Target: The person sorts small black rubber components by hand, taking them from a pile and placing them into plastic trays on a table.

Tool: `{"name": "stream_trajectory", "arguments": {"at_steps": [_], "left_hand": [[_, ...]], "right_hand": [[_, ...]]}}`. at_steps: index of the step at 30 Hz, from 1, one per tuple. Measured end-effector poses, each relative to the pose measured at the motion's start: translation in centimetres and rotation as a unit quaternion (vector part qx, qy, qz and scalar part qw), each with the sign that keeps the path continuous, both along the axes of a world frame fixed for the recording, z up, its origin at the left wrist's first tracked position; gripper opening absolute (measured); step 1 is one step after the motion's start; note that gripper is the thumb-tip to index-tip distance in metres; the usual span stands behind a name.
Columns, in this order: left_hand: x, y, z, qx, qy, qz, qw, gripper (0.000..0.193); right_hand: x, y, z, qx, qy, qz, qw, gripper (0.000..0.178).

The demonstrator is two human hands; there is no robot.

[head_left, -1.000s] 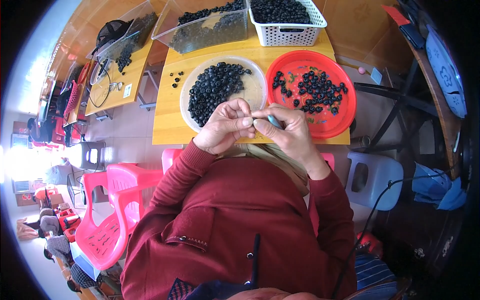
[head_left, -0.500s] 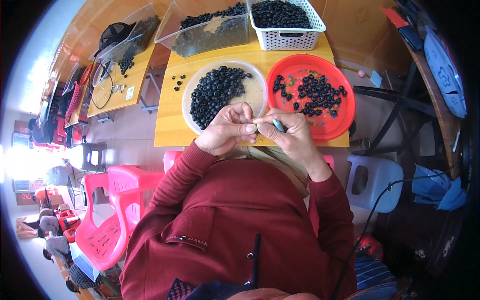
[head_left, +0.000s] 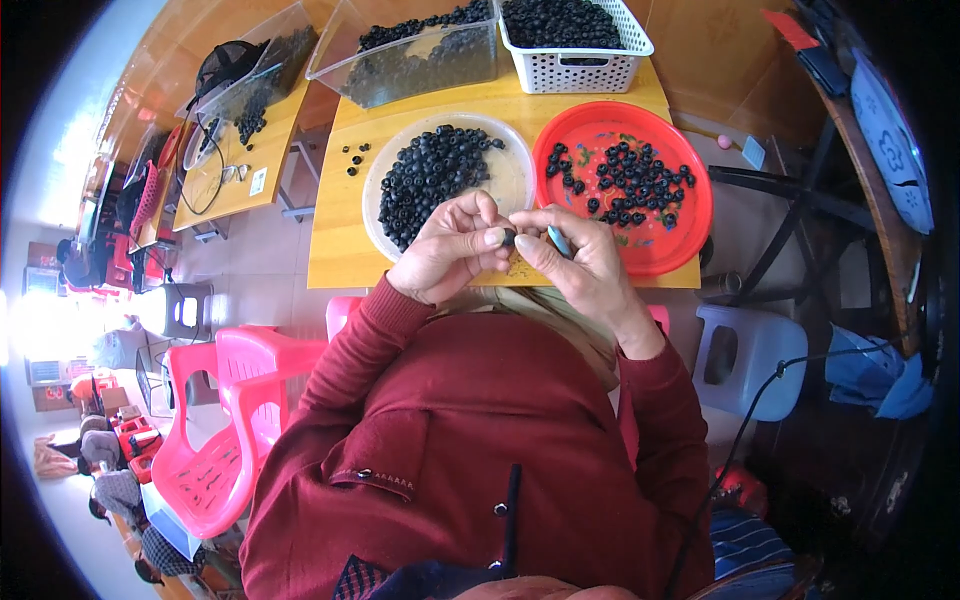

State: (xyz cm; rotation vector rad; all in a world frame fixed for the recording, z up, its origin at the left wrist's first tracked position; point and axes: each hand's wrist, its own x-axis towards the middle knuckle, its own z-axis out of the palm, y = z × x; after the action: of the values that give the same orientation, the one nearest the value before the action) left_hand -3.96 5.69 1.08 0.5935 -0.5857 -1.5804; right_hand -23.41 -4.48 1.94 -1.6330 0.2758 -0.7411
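Note:
Between the thumb and fingers of my left hand [head_left: 452, 245] sits a small dark round bead-like piece [head_left: 509, 237]. My right hand [head_left: 582, 262] is curled around a light-blue stick-like tool [head_left: 559, 241], its fingertips close to that piece; the tool's tip is hidden. Both hands meet above the table's near edge. Beyond my left hand lies a round translucent tray [head_left: 516, 165], heaped on its left side with similar dark pieces [head_left: 425, 185]. A red round tray [head_left: 690, 240] beyond my right hand holds a looser spread of dark pieces [head_left: 625, 180], some showing a pale or shiny centre.
On the yellow wooden table [head_left: 335, 230], several loose pieces lie left of the translucent tray. A clear bin [head_left: 410, 75] and a white perforated basket [head_left: 590, 75] of dark pieces stand at the back. A pink chair [head_left: 225, 430] is at left, a blue-grey stool [head_left: 750, 365] at right.
My fingertips have parted slightly, and the dark piece in my left hand now shows more plainly. The blue tool remains in my right hand.

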Motion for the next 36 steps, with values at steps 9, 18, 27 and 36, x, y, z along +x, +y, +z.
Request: {"name": "stream_trajectory", "arguments": {"at_steps": [9, 18, 27, 36], "left_hand": [[0.1, -0.1, -0.9, -0.018, 0.012, 0.045, 0.999, 0.01], [-0.2, 0.0, -1.2, -0.02, 0.023, 0.052, 0.998, 0.01], [-0.4, 0.1, -1.0, -0.024, 0.028, 0.044, 0.998, 0.012], [-0.7, 0.3, -0.6, -0.007, 0.027, 0.072, 0.997, 0.013]], "right_hand": [[0.2, 1.0, 0.9, -0.185, 0.063, -0.068, 0.978, 0.041], [0.4, 1.0, 0.6, -0.252, 0.062, -0.098, 0.961, 0.036], [0.5, 0.7, 0.0, -0.216, 0.024, -0.098, 0.971, 0.032], [0.2, 0.9, 0.6, -0.213, 0.032, -0.087, 0.973, 0.033]]}}
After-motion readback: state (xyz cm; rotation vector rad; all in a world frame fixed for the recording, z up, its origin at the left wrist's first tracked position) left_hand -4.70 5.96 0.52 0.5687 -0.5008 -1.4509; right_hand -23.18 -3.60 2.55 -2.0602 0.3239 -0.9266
